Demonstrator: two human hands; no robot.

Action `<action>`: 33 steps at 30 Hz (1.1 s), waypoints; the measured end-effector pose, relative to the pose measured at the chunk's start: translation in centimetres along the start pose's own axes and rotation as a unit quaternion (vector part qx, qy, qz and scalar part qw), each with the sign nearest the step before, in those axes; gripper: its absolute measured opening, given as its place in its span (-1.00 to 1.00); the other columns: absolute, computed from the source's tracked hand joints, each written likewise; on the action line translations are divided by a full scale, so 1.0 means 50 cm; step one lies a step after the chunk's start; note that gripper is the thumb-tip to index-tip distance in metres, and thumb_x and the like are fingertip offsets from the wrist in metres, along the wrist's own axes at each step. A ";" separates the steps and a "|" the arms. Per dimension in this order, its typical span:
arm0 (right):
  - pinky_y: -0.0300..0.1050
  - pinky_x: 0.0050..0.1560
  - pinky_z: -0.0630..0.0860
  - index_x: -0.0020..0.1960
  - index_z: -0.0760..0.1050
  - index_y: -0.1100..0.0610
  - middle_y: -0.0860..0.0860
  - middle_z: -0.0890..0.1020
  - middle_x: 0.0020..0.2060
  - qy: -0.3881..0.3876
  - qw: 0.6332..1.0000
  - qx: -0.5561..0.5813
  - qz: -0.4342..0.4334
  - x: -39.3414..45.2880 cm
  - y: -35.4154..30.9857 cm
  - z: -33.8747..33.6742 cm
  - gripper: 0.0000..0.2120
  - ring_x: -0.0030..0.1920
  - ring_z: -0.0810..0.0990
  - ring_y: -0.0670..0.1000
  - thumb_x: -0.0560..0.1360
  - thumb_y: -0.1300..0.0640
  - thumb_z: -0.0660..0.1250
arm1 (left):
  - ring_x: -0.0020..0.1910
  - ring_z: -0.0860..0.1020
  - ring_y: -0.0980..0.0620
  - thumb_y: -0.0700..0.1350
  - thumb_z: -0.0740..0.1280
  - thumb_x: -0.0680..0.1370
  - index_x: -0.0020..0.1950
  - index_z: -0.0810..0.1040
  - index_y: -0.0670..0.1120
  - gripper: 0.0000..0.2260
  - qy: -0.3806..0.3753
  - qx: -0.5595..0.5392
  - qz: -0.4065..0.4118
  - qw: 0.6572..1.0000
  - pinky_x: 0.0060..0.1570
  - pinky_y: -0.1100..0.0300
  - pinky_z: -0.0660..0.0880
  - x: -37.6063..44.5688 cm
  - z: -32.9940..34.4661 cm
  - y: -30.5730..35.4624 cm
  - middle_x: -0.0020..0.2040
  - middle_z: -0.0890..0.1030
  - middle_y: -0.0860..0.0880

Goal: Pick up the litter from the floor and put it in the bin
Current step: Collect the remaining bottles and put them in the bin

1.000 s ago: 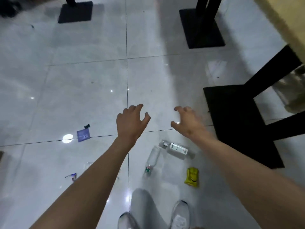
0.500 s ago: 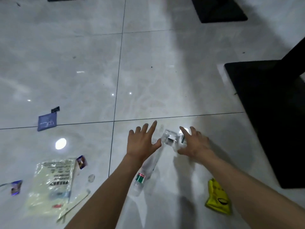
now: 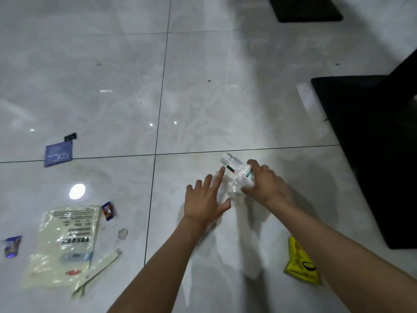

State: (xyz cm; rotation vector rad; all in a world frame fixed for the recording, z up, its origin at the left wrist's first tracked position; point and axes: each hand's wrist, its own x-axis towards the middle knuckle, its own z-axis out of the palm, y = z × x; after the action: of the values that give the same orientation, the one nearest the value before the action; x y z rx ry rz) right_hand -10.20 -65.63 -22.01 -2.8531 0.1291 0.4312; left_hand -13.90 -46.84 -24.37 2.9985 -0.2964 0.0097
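My right hand point(image 3: 266, 185) grips a clear plastic bottle point(image 3: 234, 169) with a white and green label, its end pointing up and to the left just above the floor. My left hand point(image 3: 204, 201) hovers beside it with fingers spread straight, forefinger tip close to the bottle. A blurred clear shape lies between the two hands; I cannot tell what it is. Other litter on the floor: a yellow wrapper point(image 3: 300, 265) by my right forearm, a white printed plastic bag point(image 3: 65, 242) at the left, a blue packet point(image 3: 57, 153). No bin is in view.
Small wrappers lie near the bag: a purple one point(image 3: 107, 210) and a blue one point(image 3: 12, 246) at the left edge. A black table base point(image 3: 370, 143) stands at the right, another point(image 3: 309, 7) at the top. The floor is glossy grey tile.
Both hands came down from above the floor to the bottles. My right hand closed round the labelled bottle and tipped it up; the view moved lower and closer.
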 end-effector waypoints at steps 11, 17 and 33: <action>-0.01 0.01 0.48 0.42 0.19 -0.14 0.06 0.52 0.11 0.033 0.999 0.004 0.001 -0.005 -0.013 -0.081 -0.23 0.11 0.55 0.13 0.31 -0.15 0.46 | 0.28 0.37 -0.20 0.44 0.22 0.37 0.47 -0.44 0.07 0.03 -0.108 -0.007 -0.103 0.989 0.02 -0.12 0.48 -0.044 0.024 0.026 0.56 0.02 -0.16; -0.01 0.03 0.49 0.42 0.18 -0.13 0.06 0.51 0.13 0.018 1.000 -0.012 0.000 -0.005 -0.009 -0.095 -0.25 0.12 0.54 0.14 0.33 -0.13 0.45 | -0.08 0.51 -0.07 0.18 0.35 0.46 0.50 -0.34 0.14 -0.07 -0.116 0.009 -0.084 0.990 -0.33 0.14 0.33 -0.039 0.034 0.009 0.18 0.41 -0.09; -0.07 -0.11 0.43 0.35 0.23 -0.10 0.08 0.51 0.05 0.021 0.999 0.037 0.003 0.019 -0.108 -0.107 -0.32 0.02 0.56 0.15 0.33 -0.11 0.47 | -0.11 0.46 -0.09 0.01 0.25 0.54 0.54 -0.22 0.25 -0.24 -0.091 0.059 -0.097 0.989 -0.31 0.12 0.29 0.050 -0.085 -0.128 0.20 0.36 -0.15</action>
State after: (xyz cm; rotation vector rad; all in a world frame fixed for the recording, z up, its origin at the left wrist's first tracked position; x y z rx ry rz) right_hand -7.14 -61.85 -16.05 -2.7916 0.1594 0.3592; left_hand -10.15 -40.56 -20.93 3.1373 -0.0201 -0.2764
